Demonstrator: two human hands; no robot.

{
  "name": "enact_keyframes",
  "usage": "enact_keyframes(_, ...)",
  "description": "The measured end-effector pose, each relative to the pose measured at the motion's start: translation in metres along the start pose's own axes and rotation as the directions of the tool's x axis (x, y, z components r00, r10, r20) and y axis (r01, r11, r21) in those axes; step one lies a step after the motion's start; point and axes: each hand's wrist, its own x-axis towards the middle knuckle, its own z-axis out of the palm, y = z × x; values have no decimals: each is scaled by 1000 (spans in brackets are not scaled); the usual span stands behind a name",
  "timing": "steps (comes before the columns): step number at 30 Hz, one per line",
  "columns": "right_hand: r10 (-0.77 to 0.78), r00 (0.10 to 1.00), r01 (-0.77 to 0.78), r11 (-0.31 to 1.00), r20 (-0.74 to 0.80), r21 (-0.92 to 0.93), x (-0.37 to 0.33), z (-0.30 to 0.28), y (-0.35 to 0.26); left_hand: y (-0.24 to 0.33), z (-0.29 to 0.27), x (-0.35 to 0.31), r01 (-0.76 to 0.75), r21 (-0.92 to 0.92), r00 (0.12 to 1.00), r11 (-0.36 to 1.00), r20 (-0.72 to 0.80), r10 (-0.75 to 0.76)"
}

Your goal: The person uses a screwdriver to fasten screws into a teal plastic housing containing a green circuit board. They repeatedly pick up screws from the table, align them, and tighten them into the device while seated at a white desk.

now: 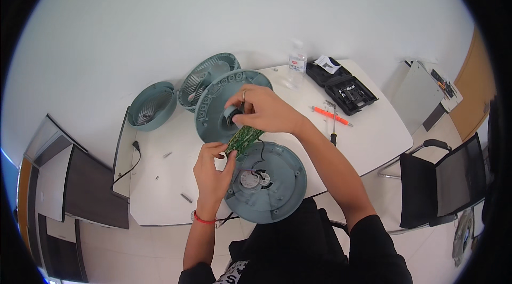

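My left hand (214, 174) pinches the lower left end of a green circuit board (244, 140) between thumb and fingers. Above the board, my right hand (266, 109) has its fingers closed round a small grey-and-black round part (231, 114). That part is in front of a tilted, round teal housing (213, 116); I cannot tell whether they are joined. Below the hands lies a round teal base (277, 188) at the near table edge, a white disc (250, 179) and a dark cable (262, 150) at its middle. The cable runs up toward the board.
Behind stand two teal fan-like shells (152, 108) (216, 68) with slotted grilles. Rightward are a water bottle (297, 62), an open black tool case (349, 92), an orange pen-like tool (332, 115) and a screwdriver (334, 133). A plug with cord (136, 148) lies left; a black chair (440, 182) stands right.
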Motion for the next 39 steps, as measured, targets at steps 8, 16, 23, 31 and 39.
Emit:
enact_keyframes(8,1,992,0,1000,-123,10,30,9,9,-16,-23,37,-25,-22,988,999,-154,22)
enact_keyframes(16,-152,932,109,984,-329,-144,30,41,20,-48,2,107,30,-101,998,994,56,-24)
enact_keyframes(23,-25,893,23,1000,-449,-9,30,56,13,-57,-8,126,107,-131,973,986,218,-77)
enact_keyframes(31,301,951,-308,893,-73,-327,21,35,46,-40,-11,62,-189,368,940,911,-202,276)
enact_keyframes(39,219,901,-60,918,374,-393,0,25,78,-49,-13,3,302,-7,942,953,153,-297)
